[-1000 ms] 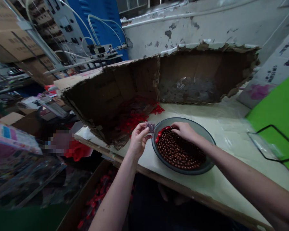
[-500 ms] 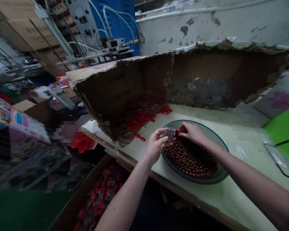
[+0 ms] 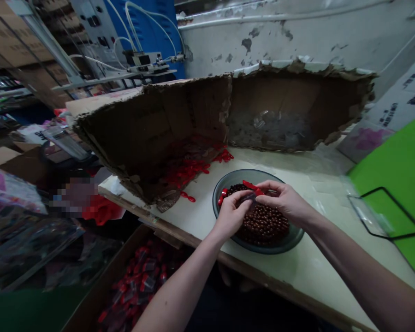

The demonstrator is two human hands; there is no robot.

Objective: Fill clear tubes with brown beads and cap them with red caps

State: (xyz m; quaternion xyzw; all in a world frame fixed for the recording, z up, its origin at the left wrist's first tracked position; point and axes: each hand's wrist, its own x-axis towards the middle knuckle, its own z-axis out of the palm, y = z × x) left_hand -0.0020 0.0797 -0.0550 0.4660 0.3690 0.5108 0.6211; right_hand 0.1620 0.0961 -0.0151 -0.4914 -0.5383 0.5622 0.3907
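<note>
Over the bowl, my left hand [image 3: 232, 213] is closed around a small clear plastic container [image 3: 251, 198], mostly hidden by my fingers. My right hand [image 3: 280, 199] meets it there, fingers pinching a red plastic piece [image 3: 251, 185] at the container's end; whether the two are joined I cannot tell. Beneath both hands stands a grey-green bowl [image 3: 295, 237] filled with small shiny brown balls [image 3: 264, 226]. Another red plastic piece [image 3: 222, 196] rests inside the bowl's left rim.
Red plastic pieces [image 3: 190, 170] lie heaped by the torn cardboard screen [image 3: 180, 110]. Clear plastic containers [image 3: 276, 127] are piled behind the bowl. A floor box below left holds several red-capped containers [image 3: 141, 276]. A black wire frame [image 3: 383, 214] stands right, by a green panel [image 3: 397, 170].
My right hand has come up against the left, bringing the red piece to the container. Red now shows at the bowl's left rim. The whole view has shifted slightly.
</note>
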